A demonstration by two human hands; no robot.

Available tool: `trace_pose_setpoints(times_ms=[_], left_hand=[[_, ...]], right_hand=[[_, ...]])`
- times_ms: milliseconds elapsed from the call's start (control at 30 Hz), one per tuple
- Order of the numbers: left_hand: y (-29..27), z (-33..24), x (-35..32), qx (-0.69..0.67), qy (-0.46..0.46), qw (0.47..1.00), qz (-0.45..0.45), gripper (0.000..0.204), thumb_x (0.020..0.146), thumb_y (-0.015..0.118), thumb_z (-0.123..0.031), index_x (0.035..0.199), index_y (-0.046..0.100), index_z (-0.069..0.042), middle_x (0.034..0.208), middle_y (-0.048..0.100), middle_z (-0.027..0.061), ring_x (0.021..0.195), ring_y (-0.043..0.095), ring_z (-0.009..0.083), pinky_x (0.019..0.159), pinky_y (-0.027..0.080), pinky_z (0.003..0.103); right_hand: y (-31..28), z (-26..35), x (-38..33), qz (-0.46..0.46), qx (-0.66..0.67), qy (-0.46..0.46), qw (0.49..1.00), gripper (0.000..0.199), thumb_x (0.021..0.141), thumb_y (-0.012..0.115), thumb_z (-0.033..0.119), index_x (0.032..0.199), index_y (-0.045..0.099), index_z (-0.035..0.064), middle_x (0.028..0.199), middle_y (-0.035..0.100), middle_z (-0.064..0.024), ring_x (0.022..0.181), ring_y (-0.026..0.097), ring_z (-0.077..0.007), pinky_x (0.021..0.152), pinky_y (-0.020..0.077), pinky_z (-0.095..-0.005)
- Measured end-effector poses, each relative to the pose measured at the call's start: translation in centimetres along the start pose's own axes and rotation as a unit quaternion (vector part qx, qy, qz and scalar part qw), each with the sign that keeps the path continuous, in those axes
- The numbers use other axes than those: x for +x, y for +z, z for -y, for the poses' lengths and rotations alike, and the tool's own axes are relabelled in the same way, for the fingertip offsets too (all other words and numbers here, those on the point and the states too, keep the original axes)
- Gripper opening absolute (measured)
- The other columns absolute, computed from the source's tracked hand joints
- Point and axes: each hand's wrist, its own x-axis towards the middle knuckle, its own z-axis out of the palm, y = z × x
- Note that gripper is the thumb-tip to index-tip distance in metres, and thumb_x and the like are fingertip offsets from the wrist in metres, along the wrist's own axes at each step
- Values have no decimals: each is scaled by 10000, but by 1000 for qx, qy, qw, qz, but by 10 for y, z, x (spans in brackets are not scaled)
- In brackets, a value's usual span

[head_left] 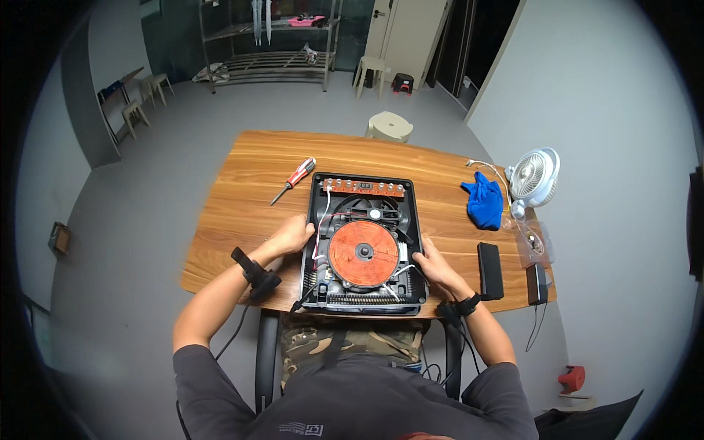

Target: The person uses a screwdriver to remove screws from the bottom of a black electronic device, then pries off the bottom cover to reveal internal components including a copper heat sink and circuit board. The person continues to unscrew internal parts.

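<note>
An opened induction cooker (pixel 317 242) lies on the table in front of me, its inside facing up. Its round copper coil (pixel 352 253) sits in the middle, with a black fan (pixel 359 207) behind it and an orange circuit board (pixel 363 188) along the far edge. White and red wires run down its left side. My left hand (pixel 295 233) is closed on the left edge of the housing. On the opposite edge my right hand (pixel 438 262) grips the side, thumb on the rim and fingers partly hidden. A red-and-white screwdriver (pixel 299 174) rests beyond my left hand.
On the wooden table (pixel 220 220), a black oblong case (pixel 490 271), a blue cloth (pixel 484 202), a white fan (pixel 534 178), a clear plastic box (pixel 535 244) and a black adapter (pixel 537 284) lie to the right. A beige stool (pixel 389 126) stands past the far edge.
</note>
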Motion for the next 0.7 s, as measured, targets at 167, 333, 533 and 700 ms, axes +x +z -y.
trace_pose_setpoints(times_ms=[167,333,533,700], left_hand=[[0,1,1,-29,-6,1000,6,389,991,476,-268,979,630,89,914,661,357,919,662,503,818,510,540],[0,-19,-3,39,-32,998,32,378,1022,437,-289,1057,543,72,960,647,382,949,630,541,856,493,575],[-4,-11,-2,103,-31,992,66,389,1054,408,-300,1083,486,79,959,635,390,950,615,552,839,481,582],[-6,-21,-4,131,-58,987,77,363,1061,400,-289,1082,465,68,948,628,386,952,608,553,842,475,575]], right_hand=[[-3,15,-1,25,-82,-9,996,594,899,498,69,1478,402,-23,1353,498,-253,1323,438,-375,1155,326,-415],[-2,-10,-1,35,23,-39,998,637,944,453,60,1549,280,-39,1552,398,-226,1466,348,-312,1221,243,-381],[6,-10,0,10,24,-70,997,598,924,433,59,1502,323,-44,1478,446,-286,1438,387,-402,1213,276,-422],[2,5,-2,12,40,-61,997,604,912,431,55,1496,323,-55,1471,452,-299,1432,406,-382,1198,301,-413]])
